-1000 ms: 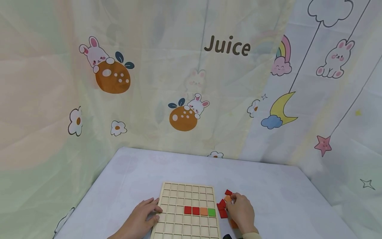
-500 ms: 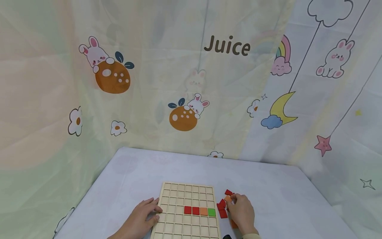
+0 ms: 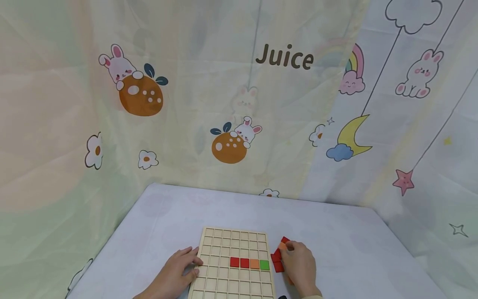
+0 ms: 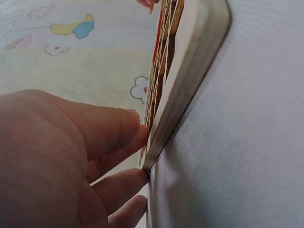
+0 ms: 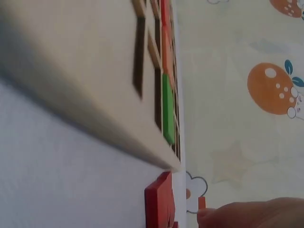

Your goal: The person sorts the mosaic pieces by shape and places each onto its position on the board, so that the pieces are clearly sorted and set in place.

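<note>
A wooden grid board [image 3: 223, 285] lies on the table, with two red tiles [image 3: 240, 262], an orange tile [image 3: 254, 264] and a green tile [image 3: 264, 265] side by side in one row. At its left edge rests my left hand [image 3: 174, 270], fingertips touching the rim [image 4: 161, 126] with the fingers fairly straight. To the right of the board, my right hand [image 3: 301, 265] pinches another orange tile [image 5: 202, 203] between thumb and fingertips. Below it are loose red tiles [image 3: 277, 265], partly hidden by the hand.
One more orange piece [image 3: 290, 281] shows under the right hand. A small black object [image 3: 282, 297] is at the bottom edge of the head view. Behind the white table [image 3: 209, 203] hangs a printed curtain [image 3: 186, 104].
My right hand has shifted slightly left, and the orange tile at its fingertips has moved a little up and left with it. The left hand and board stay put.
</note>
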`<state>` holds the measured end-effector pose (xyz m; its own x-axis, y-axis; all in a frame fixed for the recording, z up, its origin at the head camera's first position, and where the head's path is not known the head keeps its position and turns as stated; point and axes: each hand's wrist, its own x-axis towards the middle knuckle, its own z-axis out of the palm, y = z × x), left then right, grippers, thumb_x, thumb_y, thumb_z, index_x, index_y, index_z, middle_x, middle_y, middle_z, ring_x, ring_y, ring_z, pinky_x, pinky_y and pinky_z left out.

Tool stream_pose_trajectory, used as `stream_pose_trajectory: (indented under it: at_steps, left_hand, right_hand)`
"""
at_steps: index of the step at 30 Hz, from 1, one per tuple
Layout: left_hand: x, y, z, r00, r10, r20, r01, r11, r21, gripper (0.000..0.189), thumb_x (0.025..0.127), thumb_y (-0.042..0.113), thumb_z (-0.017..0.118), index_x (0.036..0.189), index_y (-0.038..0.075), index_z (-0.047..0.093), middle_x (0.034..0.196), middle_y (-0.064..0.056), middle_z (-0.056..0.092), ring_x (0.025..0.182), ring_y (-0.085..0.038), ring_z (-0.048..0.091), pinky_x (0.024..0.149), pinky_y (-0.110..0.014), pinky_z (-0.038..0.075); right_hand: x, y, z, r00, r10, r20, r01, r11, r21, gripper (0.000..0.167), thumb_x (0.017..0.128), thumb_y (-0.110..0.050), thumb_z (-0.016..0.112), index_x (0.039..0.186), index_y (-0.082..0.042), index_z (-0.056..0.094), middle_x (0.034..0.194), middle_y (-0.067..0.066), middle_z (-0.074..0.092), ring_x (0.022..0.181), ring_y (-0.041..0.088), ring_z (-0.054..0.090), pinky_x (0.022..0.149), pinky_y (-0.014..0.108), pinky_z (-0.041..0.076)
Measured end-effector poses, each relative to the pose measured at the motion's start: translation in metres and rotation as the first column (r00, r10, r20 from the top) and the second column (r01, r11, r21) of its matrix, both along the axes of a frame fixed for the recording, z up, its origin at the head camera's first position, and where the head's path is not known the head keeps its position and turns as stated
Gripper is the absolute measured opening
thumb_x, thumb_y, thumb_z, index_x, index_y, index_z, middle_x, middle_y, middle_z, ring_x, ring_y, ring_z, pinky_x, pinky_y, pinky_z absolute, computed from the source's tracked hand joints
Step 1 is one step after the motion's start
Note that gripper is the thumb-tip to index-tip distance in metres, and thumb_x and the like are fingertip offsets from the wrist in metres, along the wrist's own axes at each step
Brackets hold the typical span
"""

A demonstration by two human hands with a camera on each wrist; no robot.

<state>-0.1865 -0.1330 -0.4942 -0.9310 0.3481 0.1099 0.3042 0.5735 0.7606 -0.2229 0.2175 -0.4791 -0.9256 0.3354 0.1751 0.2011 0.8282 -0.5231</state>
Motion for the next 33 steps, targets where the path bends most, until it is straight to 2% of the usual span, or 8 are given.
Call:
stream_pose_trajectory:
  at_steps: [8, 15, 19, 23, 29, 33]
  left_hand:
    - [0.001, -0.001, 0.000, 1.000, -0.002, -0.020, 0.001, 1.000, -0.007, 0.010, 0.090, 0.023, 0.069, 0.099, 0.026, 0.066, 0.144, -0.015, 0.050, 0.136, -0.045, 0.036, 0.111, -0.069, 0.020]
    - [0.001, -0.002, -0.002, 1.000, 0.000, -0.029, 0.000, 1.000, -0.016, 0.010, 0.089, 0.025, 0.070, 0.099, 0.027, 0.067, 0.143, -0.014, 0.051, 0.135, -0.045, 0.037, 0.110, -0.069, 0.020]
    - [0.000, -0.002, -0.002, 1.000, -0.006, -0.028, 0.006, 1.000, -0.010, 0.011, 0.089, 0.026, 0.070, 0.099, 0.027, 0.067, 0.144, -0.015, 0.051, 0.135, -0.046, 0.036, 0.110, -0.070, 0.020]
    - [-0.001, -0.002, -0.003, 1.000, -0.014, -0.013, 0.014, 1.000, -0.009, 0.013, 0.088, 0.025, 0.070, 0.101, 0.027, 0.067, 0.145, -0.015, 0.049, 0.137, -0.046, 0.034, 0.110, -0.071, 0.018]
    - [-0.002, -0.003, -0.002, 0.999, -0.037, 0.005, 0.037, 0.999, 0.002, 0.018, 0.086, 0.024, 0.073, 0.103, 0.025, 0.066, 0.146, -0.016, 0.048, 0.137, -0.048, 0.032, 0.110, -0.072, 0.017]
    - [-0.003, -0.005, -0.004, 0.998, -0.055, -0.006, 0.055, 0.998, -0.003, 0.018, 0.086, 0.023, 0.073, 0.102, 0.025, 0.066, 0.145, -0.019, 0.048, 0.135, -0.051, 0.033, 0.105, -0.076, 0.020]
  right_hand:
    - [0.008, -0.009, 0.009, 0.996, 0.078, -0.053, -0.082, 0.994, -0.078, 0.026, 0.082, -0.021, 0.077, 0.103, -0.006, 0.072, 0.092, 0.005, 0.069, 0.080, 0.019, 0.060, 0.060, 0.030, 0.050]
    - [0.010, -0.023, 0.009, 0.987, 0.122, -0.108, -0.132, 0.987, -0.091, 0.021, 0.079, -0.019, 0.076, 0.098, -0.010, 0.073, 0.085, -0.001, 0.068, 0.072, 0.013, 0.055, 0.058, 0.026, 0.045]
    - [0.012, -0.033, 0.011, 0.984, 0.139, -0.111, -0.152, 0.981, -0.123, 0.020, 0.081, -0.023, 0.078, 0.096, -0.011, 0.072, 0.082, -0.002, 0.064, 0.067, 0.011, 0.050, 0.054, 0.023, 0.042]
    - [0.013, -0.039, 0.012, 0.977, 0.177, -0.121, -0.189, 0.976, -0.105, 0.020, 0.081, -0.024, 0.079, 0.096, -0.012, 0.072, 0.082, -0.004, 0.063, 0.065, 0.009, 0.049, 0.052, 0.021, 0.041]
    - [0.015, -0.049, 0.007, 0.963, 0.242, -0.117, -0.254, 0.962, -0.103, 0.020, 0.082, -0.022, 0.078, 0.099, -0.014, 0.072, 0.085, -0.006, 0.063, 0.065, 0.008, 0.048, 0.053, 0.021, 0.042]
    - [0.018, -0.056, 0.003, 0.950, 0.297, -0.096, -0.307, 0.946, -0.108, 0.020, 0.083, -0.024, 0.078, 0.099, -0.015, 0.072, 0.087, -0.006, 0.063, 0.066, 0.008, 0.047, 0.056, 0.021, 0.043]
